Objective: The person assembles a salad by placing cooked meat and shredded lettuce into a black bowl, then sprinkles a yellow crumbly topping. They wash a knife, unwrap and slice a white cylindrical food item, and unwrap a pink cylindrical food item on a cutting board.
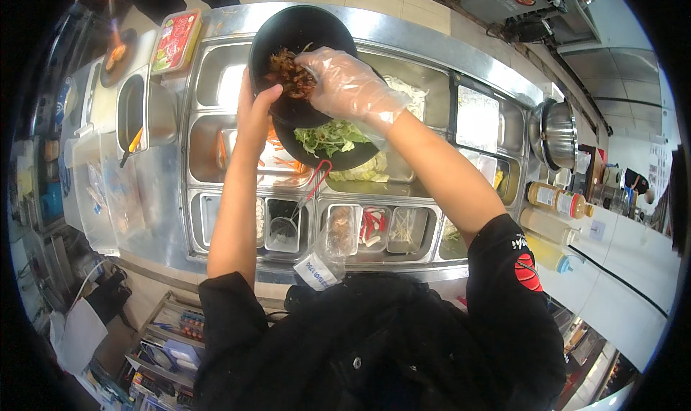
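Left hand (255,112) holding bowl (306,28), right hand (354,87) at food (285,73), grip unclear, greens (332,139) partly blocked, trays (219,76) around

"Where does this view look from?"
"The wearer's head, left lens of a fisheye pair; it faces steeply down over the dark torso (381,339), upright and unmirrored."
"How near?"
"Close; the left hand (255,107) and gloved right hand (349,83) show large above centre; the steel surface (162,202) spans the middle; the tiled floor (360,2) enters at the top; edges bend toward a black rim."
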Demonstrator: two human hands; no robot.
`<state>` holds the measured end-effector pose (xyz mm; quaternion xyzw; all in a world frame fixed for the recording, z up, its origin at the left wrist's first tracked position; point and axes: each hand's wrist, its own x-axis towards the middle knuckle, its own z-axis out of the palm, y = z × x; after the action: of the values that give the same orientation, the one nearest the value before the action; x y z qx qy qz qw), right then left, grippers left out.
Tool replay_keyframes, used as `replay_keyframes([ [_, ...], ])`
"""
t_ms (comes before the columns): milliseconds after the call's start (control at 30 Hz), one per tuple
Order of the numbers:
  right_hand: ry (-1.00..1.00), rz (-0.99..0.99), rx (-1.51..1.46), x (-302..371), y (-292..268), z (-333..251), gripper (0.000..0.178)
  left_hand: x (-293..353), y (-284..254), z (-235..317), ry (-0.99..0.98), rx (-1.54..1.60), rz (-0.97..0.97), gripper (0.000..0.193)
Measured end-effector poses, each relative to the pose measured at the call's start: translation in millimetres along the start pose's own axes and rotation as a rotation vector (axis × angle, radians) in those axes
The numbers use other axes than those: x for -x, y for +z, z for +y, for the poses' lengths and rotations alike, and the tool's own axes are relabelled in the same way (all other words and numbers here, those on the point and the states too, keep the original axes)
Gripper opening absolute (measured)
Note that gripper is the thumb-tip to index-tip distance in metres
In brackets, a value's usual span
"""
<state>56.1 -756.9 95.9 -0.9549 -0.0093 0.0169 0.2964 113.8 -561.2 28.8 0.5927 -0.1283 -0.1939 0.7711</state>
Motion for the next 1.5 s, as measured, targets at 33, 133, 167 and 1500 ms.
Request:
replay_keyframes([
  [33, -0.022, -0.003, 0.002, 3, 2, 4, 0.056, -3, -3, 0, 0.007, -0.045, 0.02, 0.068],
  [133, -0.007, -0.027, -0.024, 9, 6, 16, 0.056, -12, -11, 3, 0.038, -0.133, 0.021, 0.067],
  [167, -0.024, -0.015, -0.026, 11, 7, 19, 0.056, -14, -12, 4, 0.068, -0.145, 0.011, 0.068],
  [1500, -0.104, 0.283, -0.205, 95, 19, 64, 0.028, 1, -49, 9, 0.016, -0.077, 0.152, 0.081],
])
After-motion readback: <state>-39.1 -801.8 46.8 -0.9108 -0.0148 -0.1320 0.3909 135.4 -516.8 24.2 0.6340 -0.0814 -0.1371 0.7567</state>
